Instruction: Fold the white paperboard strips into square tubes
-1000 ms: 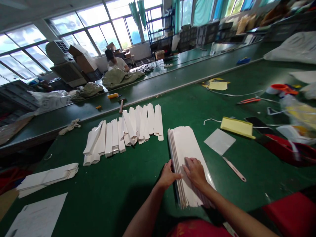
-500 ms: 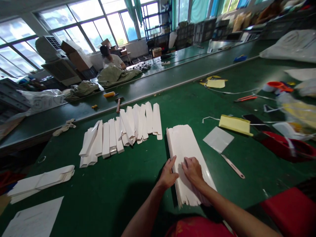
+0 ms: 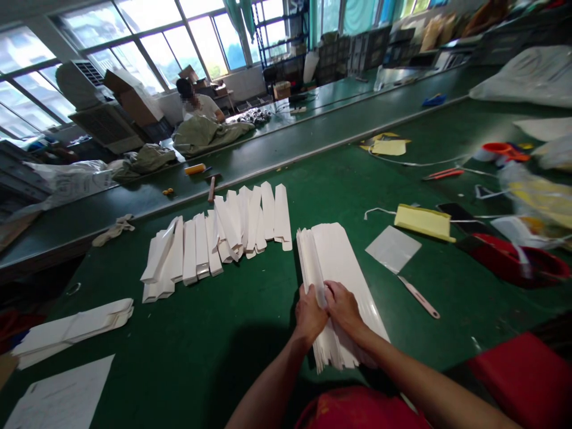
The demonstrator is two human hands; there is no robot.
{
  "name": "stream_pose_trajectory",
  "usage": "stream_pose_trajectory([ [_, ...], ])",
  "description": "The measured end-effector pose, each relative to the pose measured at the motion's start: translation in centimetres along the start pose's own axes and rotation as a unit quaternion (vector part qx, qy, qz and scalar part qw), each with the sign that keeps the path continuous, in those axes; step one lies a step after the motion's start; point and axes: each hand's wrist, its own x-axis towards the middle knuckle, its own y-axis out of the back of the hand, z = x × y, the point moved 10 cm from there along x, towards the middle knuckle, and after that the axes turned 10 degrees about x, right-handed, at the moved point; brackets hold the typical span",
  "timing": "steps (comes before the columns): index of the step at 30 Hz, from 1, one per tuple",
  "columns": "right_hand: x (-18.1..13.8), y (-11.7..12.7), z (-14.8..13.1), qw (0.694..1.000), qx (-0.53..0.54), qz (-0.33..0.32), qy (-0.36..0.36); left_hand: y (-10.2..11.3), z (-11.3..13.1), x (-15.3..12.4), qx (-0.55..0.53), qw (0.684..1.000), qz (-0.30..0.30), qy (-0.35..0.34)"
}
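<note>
A stack of flat white cardboard box blanks (image 3: 337,253) lies lengthwise in front of me on the green table. Along its left side, the top blank (image 3: 313,259) is raised in a narrow fold. My left hand (image 3: 310,312) is closed on that folded edge, its fingers curled. Close against it, my right hand (image 3: 345,306) pinches the same fold from the right; its fingertips are partly hidden. Beyond the stack to the left, several narrow white boxes (image 3: 241,223) lie in an uneven row, some overlapping.
Right of the stack are a translucent square sheet (image 3: 393,249), a pale-handled knife (image 3: 419,297) and a yellow tag-like piece with strings (image 3: 423,222). More flat white blanks (image 3: 75,325) and a printed paper (image 3: 60,396) lie at left. A person (image 3: 201,107) sits across the tables.
The top blank's left side, flat before, is now lifted into a fold. My left hand has gone from spread fingers to a closed grip, and both hands have come together.
</note>
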Motion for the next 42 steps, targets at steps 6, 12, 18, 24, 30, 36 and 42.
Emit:
stream_pose_trajectory([
  [6, -0.1, -0.1, 1.1, 1.0, 0.017, -0.005, -0.026, 0.2, -0.3, 0.3, -0.002, 1.0, 0.001, -0.019],
  [12, 0.1, -0.5, 2.4, 0.998, 0.006, -0.013, -0.055, 3.3, -3.5, -0.8, -0.022, 0.998, 0.015, -0.05],
  [18, 0.4, -1.1, 2.5, 0.997, -0.023, -0.039, -0.06, 9.2, -13.1, -9.2, 0.028, 0.992, 0.12, -0.032],
  [24, 0.1, -1.6, 1.9, 0.996, -0.039, -0.059, -0.058, 10.4, -19.4, -15.3, 0.229, 0.946, 0.222, 0.061],
  [30, 0.2, -2.0, 1.9, 0.995, -0.034, -0.072, -0.061, 2.6, -8.8, -5.5, 0.064, 0.994, 0.091, -0.018],
  [36, 0.6, -1.7, 0.7, 0.995, -0.005, -0.097, -0.013, -1.7, -1.9, 1.2, 0.046, 0.998, 0.029, 0.044],
  [42, 0.3, -0.3, 0.2, 0.999, -0.001, -0.045, -0.007, -0.9, -2.7, 1.4, 0.013, 1.0, 0.014, 0.022],
])
